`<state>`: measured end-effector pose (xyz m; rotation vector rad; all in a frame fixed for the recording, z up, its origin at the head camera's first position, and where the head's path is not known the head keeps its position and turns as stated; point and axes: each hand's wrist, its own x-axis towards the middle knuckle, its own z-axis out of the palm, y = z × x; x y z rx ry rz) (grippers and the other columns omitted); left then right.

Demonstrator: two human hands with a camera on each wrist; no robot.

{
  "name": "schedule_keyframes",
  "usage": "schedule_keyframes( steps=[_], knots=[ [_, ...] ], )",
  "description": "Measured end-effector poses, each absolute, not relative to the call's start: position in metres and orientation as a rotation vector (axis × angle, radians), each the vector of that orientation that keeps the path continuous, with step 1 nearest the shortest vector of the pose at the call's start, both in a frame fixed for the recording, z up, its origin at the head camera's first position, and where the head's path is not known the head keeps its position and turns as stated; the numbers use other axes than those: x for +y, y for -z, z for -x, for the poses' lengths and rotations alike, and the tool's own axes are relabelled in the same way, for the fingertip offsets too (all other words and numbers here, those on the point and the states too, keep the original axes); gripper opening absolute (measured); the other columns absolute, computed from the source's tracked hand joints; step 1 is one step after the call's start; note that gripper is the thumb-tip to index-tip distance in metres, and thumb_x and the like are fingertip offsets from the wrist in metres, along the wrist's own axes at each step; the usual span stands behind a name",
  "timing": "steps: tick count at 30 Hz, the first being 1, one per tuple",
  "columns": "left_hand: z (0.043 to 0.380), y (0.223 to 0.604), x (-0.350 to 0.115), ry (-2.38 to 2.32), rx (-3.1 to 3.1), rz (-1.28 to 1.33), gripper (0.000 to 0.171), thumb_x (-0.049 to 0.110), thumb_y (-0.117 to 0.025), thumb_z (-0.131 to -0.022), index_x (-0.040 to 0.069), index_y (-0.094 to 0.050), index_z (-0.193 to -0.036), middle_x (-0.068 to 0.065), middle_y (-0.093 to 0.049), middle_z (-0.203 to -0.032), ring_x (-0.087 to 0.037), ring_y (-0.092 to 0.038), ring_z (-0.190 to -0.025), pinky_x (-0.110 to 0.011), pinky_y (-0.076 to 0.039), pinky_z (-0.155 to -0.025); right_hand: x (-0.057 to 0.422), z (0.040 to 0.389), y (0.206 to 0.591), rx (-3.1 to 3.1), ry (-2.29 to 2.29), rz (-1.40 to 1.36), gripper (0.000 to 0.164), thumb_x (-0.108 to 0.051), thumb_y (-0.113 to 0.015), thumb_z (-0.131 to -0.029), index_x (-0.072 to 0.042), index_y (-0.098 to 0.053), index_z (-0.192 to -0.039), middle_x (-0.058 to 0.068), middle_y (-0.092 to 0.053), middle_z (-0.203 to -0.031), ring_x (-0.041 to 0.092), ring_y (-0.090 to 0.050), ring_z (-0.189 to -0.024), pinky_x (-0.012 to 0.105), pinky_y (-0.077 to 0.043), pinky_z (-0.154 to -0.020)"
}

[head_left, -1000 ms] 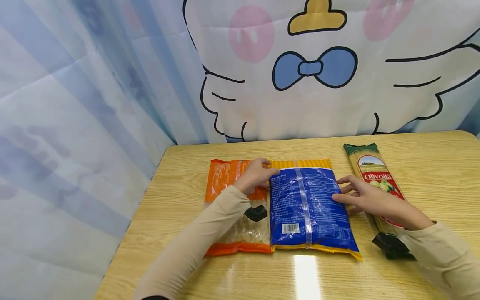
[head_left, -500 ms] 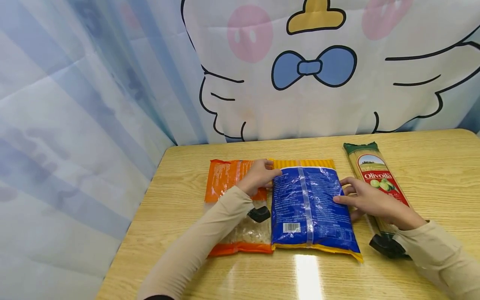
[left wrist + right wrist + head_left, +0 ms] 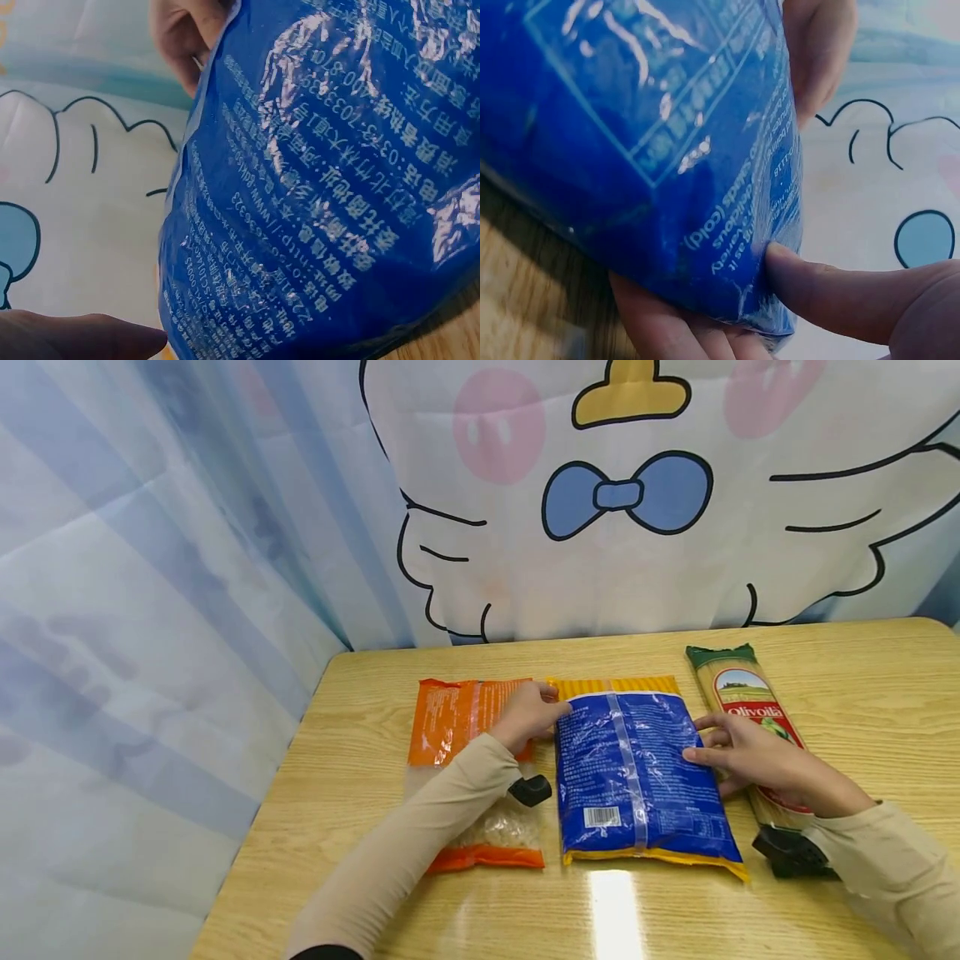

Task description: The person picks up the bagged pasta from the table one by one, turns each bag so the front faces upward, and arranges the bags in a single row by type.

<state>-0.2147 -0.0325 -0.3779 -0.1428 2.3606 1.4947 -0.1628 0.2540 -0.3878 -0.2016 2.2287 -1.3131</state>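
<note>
A blue food packet (image 3: 637, 777) with a yellow top band and a barcode lies label-up in the head view. At its upper left corner, my left hand (image 3: 528, 714) grips it with the thumb over the edge. My right hand (image 3: 757, 768) pinches the right edge. In the right wrist view the thumb (image 3: 832, 292) presses the blue film, and other fingers (image 3: 667, 330) lie underneath. The left wrist view has the thumb (image 3: 82, 336) at the packet's edge; the remaining left fingers are mostly hidden.
Partly under my left arm lies an orange packet (image 3: 457, 718) with a clear window. A spaghetti pack (image 3: 750, 689) slants beneath my right hand. Behind the wooden table (image 3: 360, 727) hangs a printed curtain (image 3: 525, 585).
Both hands have shifted slightly right together with the blue packet. A narrow gap now shows between it and the orange packet, which stays in place.
</note>
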Motion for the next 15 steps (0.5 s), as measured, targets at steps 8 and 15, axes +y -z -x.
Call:
schedule_keyframes(
  steps=[8,15],
  knots=[
    [0.2128,0.3857,-0.0324,-1.596,2.338,0.099,0.040,0.007,-0.071,-0.092,0.003,-0.056,-0.129,-0.014,-0.063,-0.108,-0.022,-0.068,-0.078,-0.041,-0.062,-0.074,0.2590,0.1617,0.3871,2.190,1.398,0.117,0.062,-0.021,-0.048,-0.106,0.018,-0.019,-0.145,0.010,-0.069,-0.099,0.018,-0.069,-0.081,0.040,-0.062,-0.068],
    [0.2135,0.3889,-0.0328,-1.653,2.316,0.088,0.039,0.004,-0.072,-0.090,0.002,-0.057,-0.126,-0.012,-0.064,-0.099,-0.023,-0.067,-0.064,-0.044,-0.062,-0.071,0.2589,0.1607,0.3850,2.217,1.425,0.118,0.058,-0.020,-0.049,-0.105,0.016,-0.025,-0.143,0.008,-0.069,-0.096,0.018,-0.070,-0.077,0.040,-0.062,-0.063]
  ],
)
